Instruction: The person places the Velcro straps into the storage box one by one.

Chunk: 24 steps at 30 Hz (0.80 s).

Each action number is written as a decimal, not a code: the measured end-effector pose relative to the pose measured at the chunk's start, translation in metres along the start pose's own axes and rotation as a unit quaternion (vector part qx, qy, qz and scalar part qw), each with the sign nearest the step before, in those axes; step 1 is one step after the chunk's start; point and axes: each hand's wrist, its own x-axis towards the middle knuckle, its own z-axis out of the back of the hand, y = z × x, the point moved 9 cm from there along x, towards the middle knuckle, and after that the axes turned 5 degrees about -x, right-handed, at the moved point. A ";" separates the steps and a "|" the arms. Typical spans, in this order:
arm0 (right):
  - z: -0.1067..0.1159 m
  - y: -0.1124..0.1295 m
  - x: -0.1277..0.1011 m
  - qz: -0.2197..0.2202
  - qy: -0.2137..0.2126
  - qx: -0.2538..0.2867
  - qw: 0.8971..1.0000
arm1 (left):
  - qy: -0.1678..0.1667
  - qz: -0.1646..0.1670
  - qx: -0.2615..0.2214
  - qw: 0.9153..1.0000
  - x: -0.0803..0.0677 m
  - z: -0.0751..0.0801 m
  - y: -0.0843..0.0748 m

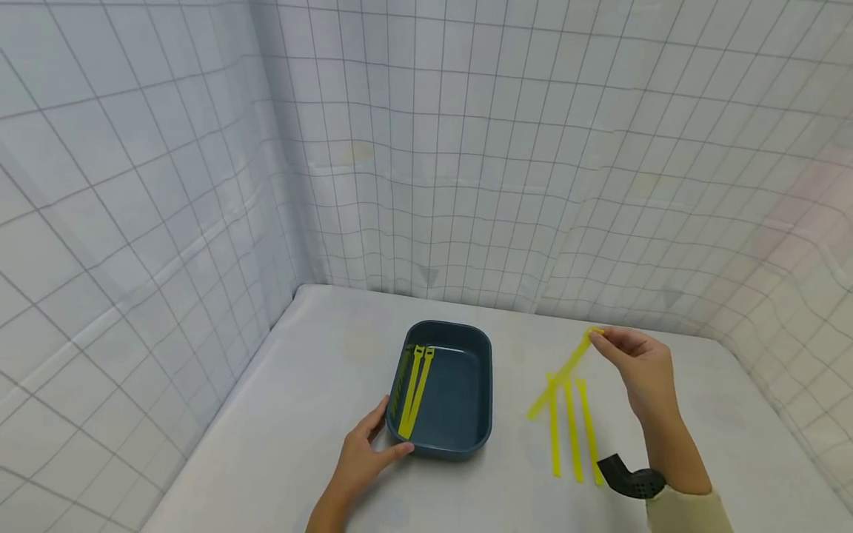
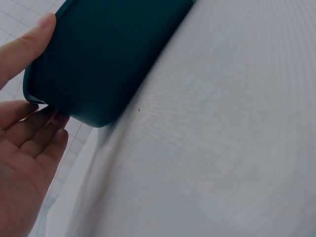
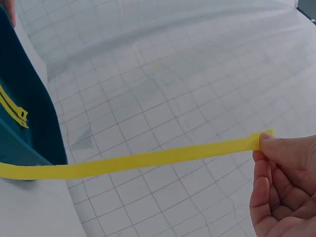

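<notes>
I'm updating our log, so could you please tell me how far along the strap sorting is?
Two yellow straps already lie in the blue tray, which the left hand steadies. The right hand pinches a lifted strap by its end. Three straps remain on the table.

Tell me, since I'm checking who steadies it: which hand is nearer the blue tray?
Left. The left hand touches the blue tray at its near corner, while the right hand is off to its right, apart from it, pinching a yellow strip.
</notes>
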 end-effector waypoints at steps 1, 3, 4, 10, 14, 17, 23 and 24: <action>-0.003 0.003 0.001 0.003 -0.001 0.009 1.000 | 0.000 -0.002 -0.001 1.000 0.000 0.000 -0.001; -0.009 0.006 0.003 0.006 0.000 0.027 1.000 | 0.001 -0.003 -0.006 1.000 0.000 0.000 -0.001; -0.013 0.008 0.004 0.009 0.002 0.037 0.999 | 0.002 -0.004 -0.011 1.000 0.000 0.000 -0.001; -0.035 0.008 0.008 0.016 0.016 0.072 0.997 | 0.003 -0.006 -0.016 1.000 0.000 0.000 0.001; -0.054 0.004 0.008 0.002 0.031 0.080 0.996 | 0.001 -0.004 -0.001 1.000 0.000 0.000 0.000; -0.073 -0.002 0.004 -0.014 0.054 0.076 0.995 | -0.002 -0.002 0.002 1.000 0.000 0.000 0.000; -0.108 -0.017 -0.007 -0.041 0.092 0.058 0.993 | 0.001 0.001 0.005 1.000 0.000 -0.001 -0.001; -0.113 -0.020 -0.008 -0.046 0.096 0.057 0.993 | 0.000 0.003 0.005 1.000 0.000 0.000 -0.001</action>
